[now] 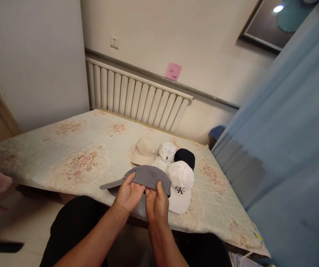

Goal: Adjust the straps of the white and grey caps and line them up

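Note:
A grey baseball cap (pixel 148 175) is held up in front of me, its brim pointing left. My left hand (pixel 129 193) grips its lower edge near the brim, thumb on the outside. Farther right along the same edge, my right hand (pixel 157 202) pinches the cap, with its fingers inside. Just behind it on the bed lie a beige cap (pixel 146 147), a small white cap with a dark logo (pixel 166 151) and a black cap (pixel 185 157). To the right, a white cap with "CK" lettering (pixel 181 176) is partly covered by the grey one.
The caps rest on a bed with a floral cover (pixel 92 137). A white radiator (pixel 131 92) runs behind it, below a pink note (pixel 173 71) on the wall. A blue curtain (pixel 282 148) hangs at the right. My knees are against the near edge.

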### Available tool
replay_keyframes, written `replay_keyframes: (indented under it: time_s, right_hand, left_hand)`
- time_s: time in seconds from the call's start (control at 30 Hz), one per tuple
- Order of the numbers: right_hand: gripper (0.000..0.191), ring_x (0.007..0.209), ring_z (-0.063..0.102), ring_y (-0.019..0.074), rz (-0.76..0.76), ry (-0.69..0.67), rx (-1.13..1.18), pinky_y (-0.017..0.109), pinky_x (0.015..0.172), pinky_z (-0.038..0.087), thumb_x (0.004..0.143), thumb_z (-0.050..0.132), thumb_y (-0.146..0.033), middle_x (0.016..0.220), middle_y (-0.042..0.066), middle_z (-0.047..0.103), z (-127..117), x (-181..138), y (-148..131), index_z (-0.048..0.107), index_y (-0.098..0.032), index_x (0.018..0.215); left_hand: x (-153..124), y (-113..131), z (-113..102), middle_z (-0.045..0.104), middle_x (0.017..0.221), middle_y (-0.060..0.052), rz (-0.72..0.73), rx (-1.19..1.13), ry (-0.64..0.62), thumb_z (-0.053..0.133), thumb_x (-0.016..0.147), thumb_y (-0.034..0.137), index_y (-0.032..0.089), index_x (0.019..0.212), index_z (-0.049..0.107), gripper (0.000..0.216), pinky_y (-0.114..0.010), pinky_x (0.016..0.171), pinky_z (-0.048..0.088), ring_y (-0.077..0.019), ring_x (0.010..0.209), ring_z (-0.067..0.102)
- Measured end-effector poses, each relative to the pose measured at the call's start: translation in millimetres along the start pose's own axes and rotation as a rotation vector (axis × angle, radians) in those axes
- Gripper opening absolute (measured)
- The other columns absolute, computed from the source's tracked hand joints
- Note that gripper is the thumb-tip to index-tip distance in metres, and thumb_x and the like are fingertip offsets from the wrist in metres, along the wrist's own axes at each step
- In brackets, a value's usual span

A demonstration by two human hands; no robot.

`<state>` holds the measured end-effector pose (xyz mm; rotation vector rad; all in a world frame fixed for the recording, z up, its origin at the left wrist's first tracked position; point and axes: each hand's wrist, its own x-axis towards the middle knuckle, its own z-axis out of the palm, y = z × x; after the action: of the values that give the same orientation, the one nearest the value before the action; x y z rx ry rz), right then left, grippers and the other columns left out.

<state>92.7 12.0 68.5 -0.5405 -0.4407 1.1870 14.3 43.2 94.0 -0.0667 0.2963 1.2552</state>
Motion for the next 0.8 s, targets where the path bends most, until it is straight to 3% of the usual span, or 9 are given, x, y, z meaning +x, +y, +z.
replay_keyframes:
  time_s: [0.2,0.33,0.57,0.7,0.8]
  right_hand:
    - [0.042,0.113,0.059,0.0204,-0.012,-0.002,0.055,0.048,0.105,0.037,0.085,0.057,-0.032,0.124,0.008,0.062,-3,5,-8,0.051,-0.022,0.126]
    - [0.043,0.116,0.057,0.0212,-0.045,0.035,0.024,0.050,0.104,0.039,0.085,0.057,-0.032,0.128,0.008,0.060,-5,6,-15,0.050,-0.023,0.127]
    - [0.043,0.109,0.061,0.0212,-0.021,-0.017,-0.035,0.046,0.103,0.040,0.083,0.060,-0.034,0.119,0.008,0.065,-3,0,-6,0.055,-0.020,0.123]
    - [0.044,0.103,0.063,0.0221,-0.016,0.084,-0.134,0.043,0.104,0.040,0.074,0.069,-0.031,0.104,0.009,0.070,0,-5,3,0.062,-0.012,0.113]
    - [0.042,0.105,0.062,0.0222,-0.030,0.162,-0.203,0.042,0.105,0.039,0.074,0.069,-0.033,0.104,0.010,0.071,0,-5,5,0.064,-0.010,0.109]
  left_hand:
    - [8,10,-5,0.072,0.092,-0.012,0.043,0.001,-0.046,0.038,0.092,0.014,0.007,0.114,0.058,0.031,-0.033,0.087,0.055,-0.0186,0.088,0.069]
    - [10,15,-9,0.071,0.097,-0.013,0.051,0.034,-0.012,0.037,0.090,0.009,0.008,0.116,0.056,0.033,-0.035,0.087,0.055,-0.0203,0.094,0.068]
    - [3,1,-5,0.071,0.100,-0.014,0.020,0.092,-0.040,0.035,0.088,0.006,0.006,0.122,0.053,0.038,-0.037,0.093,0.051,-0.0219,0.099,0.066]
    - [-4,-11,-4,0.071,0.102,-0.014,-0.095,0.128,-0.058,0.038,0.089,0.011,0.006,0.121,0.055,0.037,-0.039,0.098,0.047,-0.0232,0.103,0.065]
    - [-8,-17,-5,0.071,0.101,-0.015,-0.087,0.189,-0.091,0.039,0.089,0.012,0.005,0.113,0.060,0.033,-0.039,0.099,0.046,-0.0240,0.103,0.064]
